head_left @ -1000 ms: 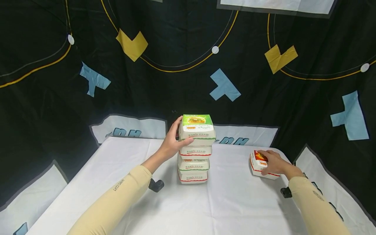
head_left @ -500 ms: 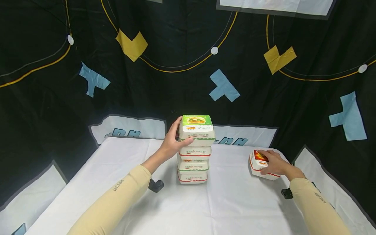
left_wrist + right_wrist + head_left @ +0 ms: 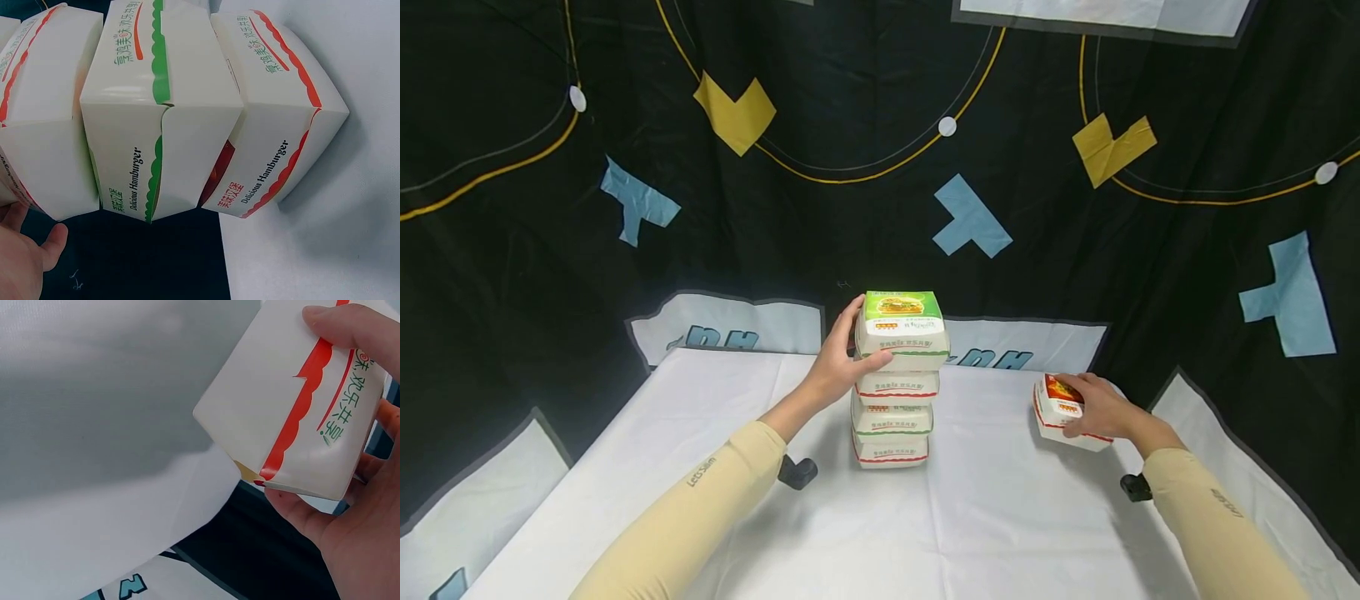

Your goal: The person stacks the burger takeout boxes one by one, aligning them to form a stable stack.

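Observation:
Several white hamburger boxes (image 3: pixel 892 421) stand in one stack at the middle of the table, with red and green wavy trim by turns. The top hamburger box (image 3: pixel 902 329) has a green lid with a burger picture. My left hand (image 3: pixel 842 358) grips its left side, thumb across the front and fingers toward the back. In the left wrist view, that hand shows at the lower left beside the boxes. Over at the right, my right hand (image 3: pixel 1105 408) holds a red-topped hamburger box (image 3: pixel 1051 415). Its thumb (image 3: pixel 356 331) presses one side, fingers on the opposite side.
A white cloth covers the table (image 3: pixel 992 517), whose back edge meets a black curtain (image 3: pixel 850 233) with yellow and blue patches. Black wrist mounts (image 3: pixel 797 472) sit by both sleeves.
The right hand and its red-topped box have shifted slightly up and to the left in the head view. The left hand and the stack have stayed in place.

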Tool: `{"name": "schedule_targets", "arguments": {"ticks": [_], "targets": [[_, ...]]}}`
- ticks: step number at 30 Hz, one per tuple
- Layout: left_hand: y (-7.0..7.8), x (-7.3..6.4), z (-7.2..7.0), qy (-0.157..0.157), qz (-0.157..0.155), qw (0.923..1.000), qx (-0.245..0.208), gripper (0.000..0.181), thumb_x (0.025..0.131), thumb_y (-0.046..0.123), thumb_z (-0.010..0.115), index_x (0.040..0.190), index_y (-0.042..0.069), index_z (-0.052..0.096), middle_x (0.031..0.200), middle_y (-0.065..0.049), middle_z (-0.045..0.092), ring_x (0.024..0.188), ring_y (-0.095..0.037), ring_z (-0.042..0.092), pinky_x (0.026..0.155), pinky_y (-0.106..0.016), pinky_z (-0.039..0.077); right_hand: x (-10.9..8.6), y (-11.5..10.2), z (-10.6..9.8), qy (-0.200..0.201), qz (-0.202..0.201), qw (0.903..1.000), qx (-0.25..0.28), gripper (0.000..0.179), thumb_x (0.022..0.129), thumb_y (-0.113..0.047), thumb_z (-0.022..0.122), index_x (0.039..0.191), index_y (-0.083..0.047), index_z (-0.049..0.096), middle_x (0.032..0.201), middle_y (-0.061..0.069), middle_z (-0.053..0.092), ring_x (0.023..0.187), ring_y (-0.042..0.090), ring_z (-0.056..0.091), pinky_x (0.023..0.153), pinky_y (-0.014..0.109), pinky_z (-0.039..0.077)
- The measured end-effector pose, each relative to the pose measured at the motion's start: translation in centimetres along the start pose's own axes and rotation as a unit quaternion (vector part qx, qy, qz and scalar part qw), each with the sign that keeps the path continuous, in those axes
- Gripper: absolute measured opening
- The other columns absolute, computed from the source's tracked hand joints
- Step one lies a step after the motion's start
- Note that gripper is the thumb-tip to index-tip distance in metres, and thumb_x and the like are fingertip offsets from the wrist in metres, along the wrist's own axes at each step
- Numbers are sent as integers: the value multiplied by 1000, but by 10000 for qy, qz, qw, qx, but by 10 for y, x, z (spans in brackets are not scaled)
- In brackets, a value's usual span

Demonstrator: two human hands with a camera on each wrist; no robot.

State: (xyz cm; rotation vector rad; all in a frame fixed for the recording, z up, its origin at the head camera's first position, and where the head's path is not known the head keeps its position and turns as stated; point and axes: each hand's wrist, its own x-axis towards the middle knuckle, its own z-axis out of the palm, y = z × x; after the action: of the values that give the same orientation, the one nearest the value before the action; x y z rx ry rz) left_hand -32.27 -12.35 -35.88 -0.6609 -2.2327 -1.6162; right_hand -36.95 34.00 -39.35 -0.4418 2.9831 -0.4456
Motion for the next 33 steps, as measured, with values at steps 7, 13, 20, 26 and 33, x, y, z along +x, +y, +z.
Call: {"name": "schedule_targets", "arguments": {"ticks": [7, 13, 20, 26, 33], "targets": [[0, 0, 1, 13, -49, 10000, 0, 94, 87, 37, 72, 160, 31, 15, 155, -1, 35, 135, -22, 42, 106, -51, 43, -3, -4, -4, 78, -101, 9999, -115, 95, 73, -32, 86, 152, -12, 38, 148, 28, 34, 125, 46, 34, 96, 70, 43], [0, 0, 1, 5, -3, 10000, -24, 94, 87, 36, 72, 161, 29, 15, 154, -2, 36, 135, -23, 41, 107, -53, 41, -3, -7, -7, 81, -131, 9999, -77, 94, 74, -32, 86, 153, -14, 38, 148, 26, 34, 126, 44, 32, 96, 68, 44], [-2, 2, 0, -31, -7, 10000, -42, 93, 88, 36, 73, 160, 31, 15, 156, -2, 35, 136, -23, 40, 108, -54, 41, -5, -15, -15, 154, -269, 9995, -102, 94, 73, -32, 86, 152, -14, 39, 148, 27, 33, 127, 44, 32, 95, 66, 45], [-2, 3, 0, -24, -2, 10000, -82, 93, 87, 36, 73, 160, 30, 15, 156, -2, 35, 135, -23, 40, 106, -54, 42, -6, -22, -21, 171, -370, 9991, -148, 94, 73, -32, 85, 152, -14, 38, 150, 26, 32, 128, 44, 31, 95, 65, 45], [-1, 2, 0, -28, -9, 9999, -105, 94, 87, 36, 73, 161, 30, 15, 156, -2, 35, 135, -23, 40, 106, -54, 42, -10, -32, -26, 210, -500, 9984, -155, 92, 74, -29, 85, 153, -16, 38, 151, 23, 32, 127, 42, 33, 95, 61, 47]]}}
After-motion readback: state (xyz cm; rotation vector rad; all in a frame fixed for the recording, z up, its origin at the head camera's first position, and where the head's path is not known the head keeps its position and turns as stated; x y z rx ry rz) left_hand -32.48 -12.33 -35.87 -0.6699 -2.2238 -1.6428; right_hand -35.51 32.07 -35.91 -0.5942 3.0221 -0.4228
